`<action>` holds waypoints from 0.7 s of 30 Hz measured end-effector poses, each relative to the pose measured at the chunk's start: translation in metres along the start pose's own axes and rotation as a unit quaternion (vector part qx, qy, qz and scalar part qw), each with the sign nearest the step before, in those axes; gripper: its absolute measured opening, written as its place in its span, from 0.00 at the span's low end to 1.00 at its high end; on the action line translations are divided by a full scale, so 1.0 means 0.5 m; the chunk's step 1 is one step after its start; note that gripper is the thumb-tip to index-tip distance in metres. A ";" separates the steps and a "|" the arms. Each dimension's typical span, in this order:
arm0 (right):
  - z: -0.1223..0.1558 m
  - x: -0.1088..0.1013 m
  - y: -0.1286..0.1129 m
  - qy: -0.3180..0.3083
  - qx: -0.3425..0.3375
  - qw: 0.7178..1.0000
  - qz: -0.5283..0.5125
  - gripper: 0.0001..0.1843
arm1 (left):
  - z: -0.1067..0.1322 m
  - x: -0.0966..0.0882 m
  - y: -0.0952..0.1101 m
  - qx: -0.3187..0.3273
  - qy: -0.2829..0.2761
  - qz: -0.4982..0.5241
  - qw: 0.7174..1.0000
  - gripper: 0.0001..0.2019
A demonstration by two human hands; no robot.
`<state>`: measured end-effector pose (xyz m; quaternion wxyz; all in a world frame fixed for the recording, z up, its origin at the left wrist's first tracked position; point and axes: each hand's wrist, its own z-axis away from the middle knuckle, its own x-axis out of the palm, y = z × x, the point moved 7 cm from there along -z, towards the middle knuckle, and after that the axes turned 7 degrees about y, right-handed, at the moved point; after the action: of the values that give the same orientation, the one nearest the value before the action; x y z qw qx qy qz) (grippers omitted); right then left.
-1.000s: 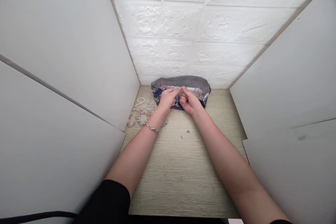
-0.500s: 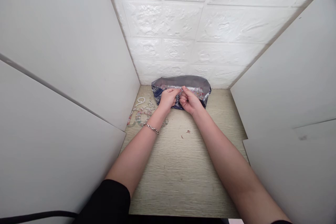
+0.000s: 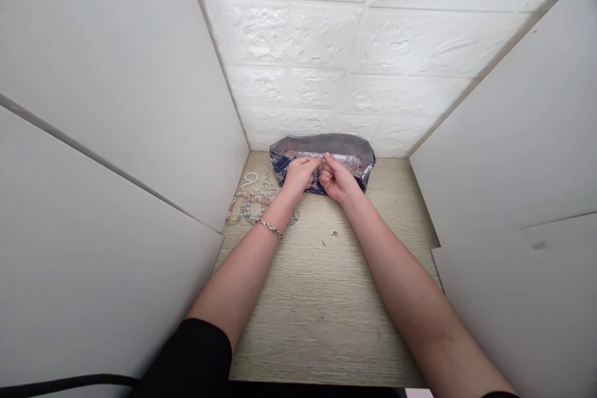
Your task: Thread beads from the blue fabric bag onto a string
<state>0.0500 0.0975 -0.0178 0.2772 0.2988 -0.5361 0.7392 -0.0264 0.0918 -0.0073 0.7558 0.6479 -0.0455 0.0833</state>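
Observation:
An open bag (image 3: 326, 142), grey inside and dark blue patterned outside, lies against the back wall with many small clear and pinkish beads (image 3: 357, 166) in it. Over its front edge, my left hand (image 3: 300, 175) pinches with thumb and forefinger. Close beside it, my right hand (image 3: 336, 180) is also closed in a pinch, its other fingers curled. The fingertips of both hands nearly meet; what lies between them is too small to make out. Left of my left hand, several strings of beads (image 3: 252, 204) in white, pink and green lie on the table, partly behind my wrist.
The pale wood-grain table (image 3: 321, 311) ends at a white brick-textured wall (image 3: 321, 37). White panels (image 3: 116, 62) rise on the left and right sides. Tiny reddish-brown scraps (image 3: 334, 234) lie between my forearms. A black cable (image 3: 69, 382) runs at the lower left.

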 end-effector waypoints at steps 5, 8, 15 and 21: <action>-0.002 -0.001 0.003 -0.005 0.000 1.000 0.007 0.13 | -0.002 -0.001 0.000 0.000 0.005 -0.002 1.000 0.11; -0.001 0.000 0.003 -0.006 0.001 1.000 -0.004 0.12 | -0.002 -0.001 -0.001 -0.003 0.004 0.003 1.000 0.12; 0.002 0.002 -0.001 -0.002 0.001 1.000 -0.018 0.14 | -0.002 -0.001 0.000 0.002 0.003 0.010 1.000 0.13; 0.000 0.000 0.001 -0.001 -0.003 1.000 0.001 0.13 | 0.000 -0.001 0.001 0.000 0.008 0.007 1.000 0.13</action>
<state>0.0496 0.0971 -0.0182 0.2772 0.2978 -0.5391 0.7375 -0.0273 0.0920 -0.0069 0.7557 0.6466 -0.0442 0.0942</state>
